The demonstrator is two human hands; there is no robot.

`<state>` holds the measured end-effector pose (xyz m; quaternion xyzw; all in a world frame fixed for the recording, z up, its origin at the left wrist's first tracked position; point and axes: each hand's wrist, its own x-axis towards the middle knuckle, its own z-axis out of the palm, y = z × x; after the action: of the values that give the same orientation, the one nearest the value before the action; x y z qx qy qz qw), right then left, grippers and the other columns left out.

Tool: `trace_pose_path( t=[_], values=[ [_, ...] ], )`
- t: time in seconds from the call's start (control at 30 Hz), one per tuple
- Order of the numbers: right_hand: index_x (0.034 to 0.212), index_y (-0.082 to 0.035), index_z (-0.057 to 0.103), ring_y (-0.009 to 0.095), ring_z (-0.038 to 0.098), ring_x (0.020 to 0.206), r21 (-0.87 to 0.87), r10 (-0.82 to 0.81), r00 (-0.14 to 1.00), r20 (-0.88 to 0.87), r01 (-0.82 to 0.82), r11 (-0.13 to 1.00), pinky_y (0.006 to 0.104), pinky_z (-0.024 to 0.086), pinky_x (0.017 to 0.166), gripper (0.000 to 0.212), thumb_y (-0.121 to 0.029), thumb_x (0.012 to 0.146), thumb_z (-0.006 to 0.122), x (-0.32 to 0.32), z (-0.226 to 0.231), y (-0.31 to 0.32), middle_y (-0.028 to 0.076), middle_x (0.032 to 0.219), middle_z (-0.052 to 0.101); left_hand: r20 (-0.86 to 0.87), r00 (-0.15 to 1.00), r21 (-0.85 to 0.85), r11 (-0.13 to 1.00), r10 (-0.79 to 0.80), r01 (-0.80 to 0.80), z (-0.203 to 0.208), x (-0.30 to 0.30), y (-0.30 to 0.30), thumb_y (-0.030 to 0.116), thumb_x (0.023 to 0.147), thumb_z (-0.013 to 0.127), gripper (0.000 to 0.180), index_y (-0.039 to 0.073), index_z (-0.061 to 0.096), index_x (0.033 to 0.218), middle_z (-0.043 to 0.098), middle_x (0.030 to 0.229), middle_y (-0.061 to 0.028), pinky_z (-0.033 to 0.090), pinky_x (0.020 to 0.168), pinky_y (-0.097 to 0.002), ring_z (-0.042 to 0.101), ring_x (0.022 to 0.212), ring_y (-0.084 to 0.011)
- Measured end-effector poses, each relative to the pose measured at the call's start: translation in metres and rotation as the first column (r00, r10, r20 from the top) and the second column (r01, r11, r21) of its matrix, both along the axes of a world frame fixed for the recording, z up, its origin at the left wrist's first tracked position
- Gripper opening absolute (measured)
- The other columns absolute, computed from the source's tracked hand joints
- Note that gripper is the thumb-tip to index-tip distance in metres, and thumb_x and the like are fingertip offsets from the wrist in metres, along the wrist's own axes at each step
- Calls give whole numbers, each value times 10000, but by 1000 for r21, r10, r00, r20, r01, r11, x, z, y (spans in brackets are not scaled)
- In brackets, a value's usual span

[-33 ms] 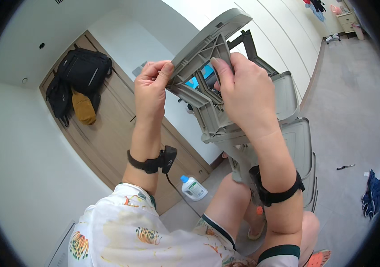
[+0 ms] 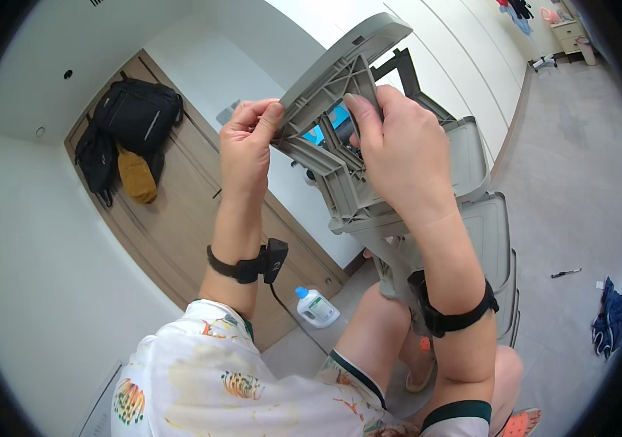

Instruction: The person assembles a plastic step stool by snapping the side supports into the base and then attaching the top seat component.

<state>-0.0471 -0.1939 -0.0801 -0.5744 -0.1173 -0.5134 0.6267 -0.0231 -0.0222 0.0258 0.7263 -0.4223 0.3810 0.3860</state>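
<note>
Before me stands a tall grey plastic folding unit (image 2: pixel 487 229), its panels stacked one above another. Its top panel (image 2: pixel 380 36) is tilted, with the ribbed underside facing me. My left hand (image 2: pixel 247 149) is closed, thumb and fingers pinching the lower left corner of that panel. My right hand (image 2: pixel 409 160) wraps round a grey ribbed bracket (image 2: pixel 363 76) under the panel; its thumb presses on the near side and the other fingers are partly hidden. Below, angled grey frame arms (image 2: pixel 333 178) join the panel to the unit.
A white bottle with a blue cap (image 2: pixel 318 309) stands on the floor by the wooden door (image 2: pixel 201 240). Black bags (image 2: pixel 136 109) hang on the door. White cabinet fronts (image 2: pixel 464 65) rise behind the unit. A pen (image 2: pixel 566 273) and dark blue cloth (image 2: pixel 613 317) lie at right.
</note>
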Motion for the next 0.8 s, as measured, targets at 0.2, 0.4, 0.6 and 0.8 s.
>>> trace_pose_path(
  t=[0.2,0.4,0.6,0.8],
  values=[
    [772,-19,599,398,639,665,0,-22,999,40,22,1000,461,508,614,339,-313,934,551,3,-1,-1,188,667,638,76,994,94,992,76,-83,-4,-7,-4,132,908,664,157,10,699,999,516,868,33,393,721,-220,472,769,-65],
    [766,-15,593,401,633,673,-6,-10,999,36,10,1000,467,499,616,327,-295,931,557,-4,-1,2,195,661,630,373,926,265,950,59,-167,-8,-9,-2,108,879,676,180,4,644,1022,514,860,10,393,696,-206,476,741,-80],
    [748,-12,592,402,629,661,14,9,1000,30,-9,1000,461,492,599,328,-287,924,568,-5,-1,7,193,642,623,410,906,231,950,101,-211,-17,-7,-11,86,834,702,247,12,619,1054,603,750,-2,412,618,-215,517,666,-88],
    [747,-8,604,393,631,639,39,-12,999,31,10,999,454,492,589,333,-288,923,570,-5,-1,5,190,626,620,523,852,258,949,18,-179,-19,3,-18,9,828,663,401,75,628,1221,582,778,-30,421,612,-231,506,658,-111]
  ],
)
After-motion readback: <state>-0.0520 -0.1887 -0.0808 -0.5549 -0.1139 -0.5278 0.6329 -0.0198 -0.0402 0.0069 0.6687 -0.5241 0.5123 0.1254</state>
